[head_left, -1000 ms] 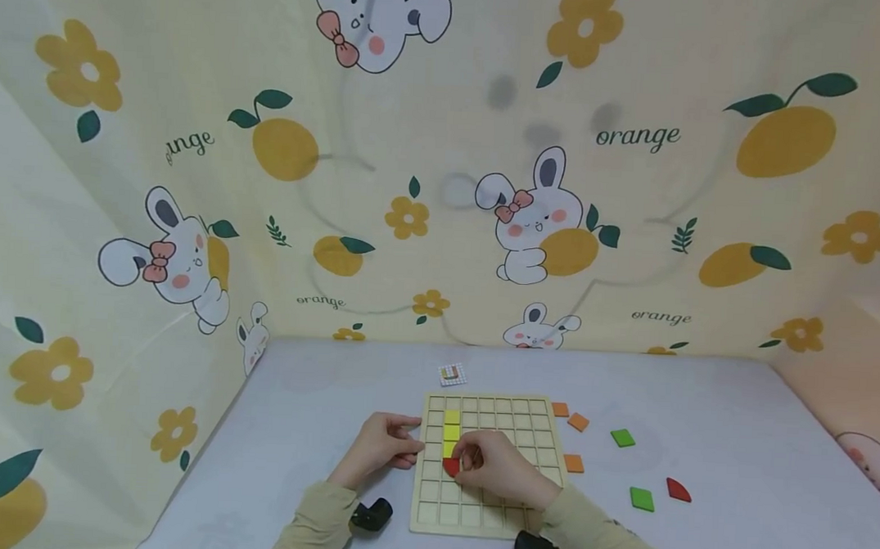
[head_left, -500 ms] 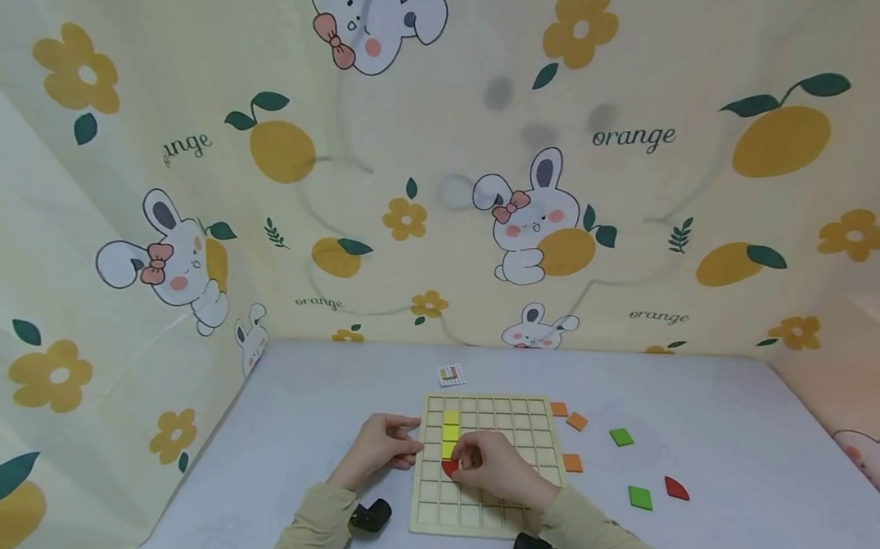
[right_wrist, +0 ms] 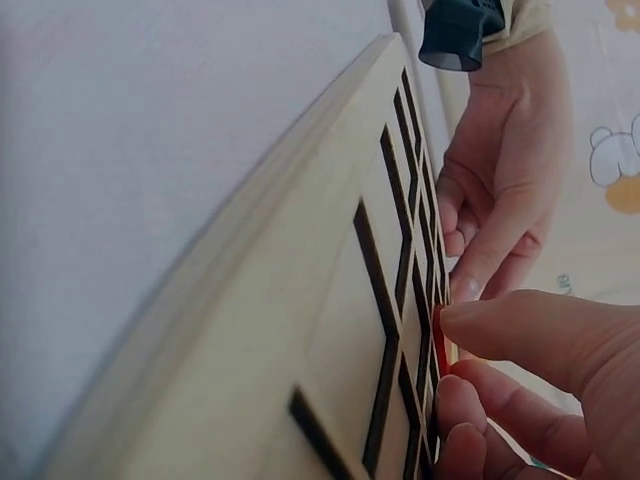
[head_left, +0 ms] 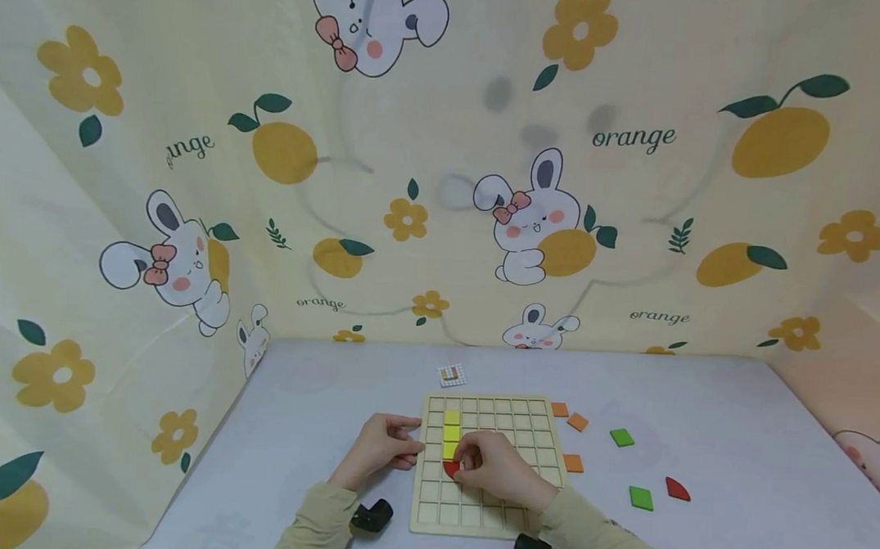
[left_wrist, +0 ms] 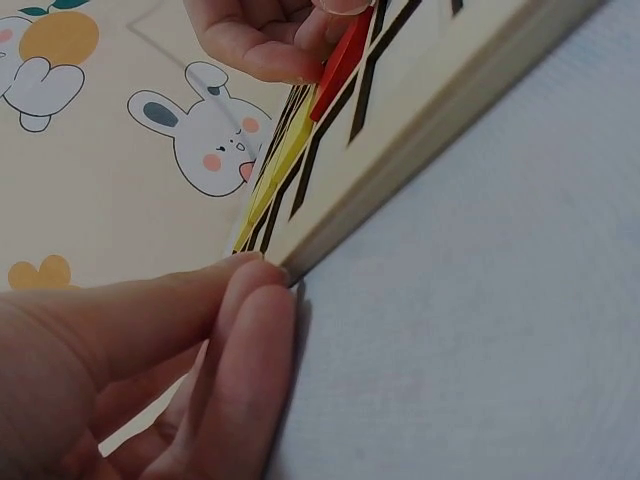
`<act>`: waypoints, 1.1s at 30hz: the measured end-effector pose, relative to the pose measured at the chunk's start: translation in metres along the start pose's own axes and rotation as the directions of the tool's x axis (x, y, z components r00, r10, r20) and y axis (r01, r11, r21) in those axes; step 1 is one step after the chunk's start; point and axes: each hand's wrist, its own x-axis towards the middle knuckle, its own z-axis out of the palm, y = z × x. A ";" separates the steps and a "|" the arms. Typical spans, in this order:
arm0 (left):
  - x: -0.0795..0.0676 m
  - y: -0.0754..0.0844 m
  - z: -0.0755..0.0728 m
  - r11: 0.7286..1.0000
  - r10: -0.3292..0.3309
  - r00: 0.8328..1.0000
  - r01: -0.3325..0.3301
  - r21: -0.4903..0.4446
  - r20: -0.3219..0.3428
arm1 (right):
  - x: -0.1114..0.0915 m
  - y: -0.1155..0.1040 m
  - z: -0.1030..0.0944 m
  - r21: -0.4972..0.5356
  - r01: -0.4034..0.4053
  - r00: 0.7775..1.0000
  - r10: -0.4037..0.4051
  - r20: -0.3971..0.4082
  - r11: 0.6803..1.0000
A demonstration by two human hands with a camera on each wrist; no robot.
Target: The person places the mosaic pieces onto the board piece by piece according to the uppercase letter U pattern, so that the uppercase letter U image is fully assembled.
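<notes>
Wooden grid board [head_left: 508,406] lies flat on the table with the right hand [head_left: 501,470] over it and the left hand [head_left: 378,448] at its side. Three yellow tiles [head_left: 451,433] fill a line of its cells, running away from the person, between the left fingertips and the right ones. The red quarter-circle [head_left: 450,471] is right under the right fingertips, butting up to the nearest yellow one, can't tell if it's fully down in its cell. That right hand has it pinched between thumb and finger, while the left is kinda loose, fingertips just touching the board's edge, not gripping anything. Off beyond the right hand, outside the board: orange squares [head_left: 573,463] near the edge, then green diamonds [head_left: 622,437] and a second red piece [head_left: 677,489] further out. Little patterned card [head_left: 451,375] sits ahead of both hands, past the board's far edge
</notes>
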 end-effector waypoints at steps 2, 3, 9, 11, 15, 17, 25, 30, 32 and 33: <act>0.000 0.000 0.000 1.000 -0.001 1.000 0.001 -0.001 0.000 | 0.000 0.000 -0.001 0.009 -0.003 1.000 0.002 0.008 1.000; 0.000 0.000 0.000 1.000 -0.004 1.000 0.004 -0.001 -0.001 | 0.000 0.000 -0.002 0.018 -0.007 1.000 0.007 0.014 1.000; -0.001 0.000 0.001 1.000 -0.022 1.000 0.022 0.004 -0.011 | -0.004 0.000 -0.012 0.046 -0.010 0.998 0.007 0.055 0.999; -0.001 0.000 0.002 1.000 -0.027 1.000 0.027 0.011 -0.013 | -0.007 0.000 -0.018 0.045 0.005 0.998 -0.008 0.064 0.999; 0.001 -0.001 0.002 0.999 -0.028 0.999 0.028 0.015 -0.017 | -0.016 0.003 -0.034 0.028 0.049 0.996 -0.051 0.066 0.998; 0.002 -0.002 0.002 1.000 -0.024 0.999 0.025 0.014 -0.021 | -0.021 0.003 -0.044 0.021 0.068 0.995 -0.070 0.064 0.997; 0.002 -0.002 0.003 1.000 -0.021 0.999 0.021 0.010 -0.025 | -0.059 0.012 -0.091 0.005 0.115 0.993 -0.115 0.002 0.993; 0.001 -0.003 0.003 1.000 -0.011 1.000 0.011 0.012 -0.024 | -0.087 0.032 -0.121 -0.055 0.090 0.994 -0.093 -0.058 0.994; 0.001 -0.003 0.003 1.000 -0.009 1.000 0.009 0.010 -0.023 | -0.097 0.039 -0.132 -0.078 0.029 0.997 -0.034 -0.073 0.997; 0.001 -0.003 0.003 1.000 -0.009 1.000 0.010 0.008 -0.023 | -0.102 0.043 -0.138 -0.091 -0.006 0.997 -0.002 -0.083 0.996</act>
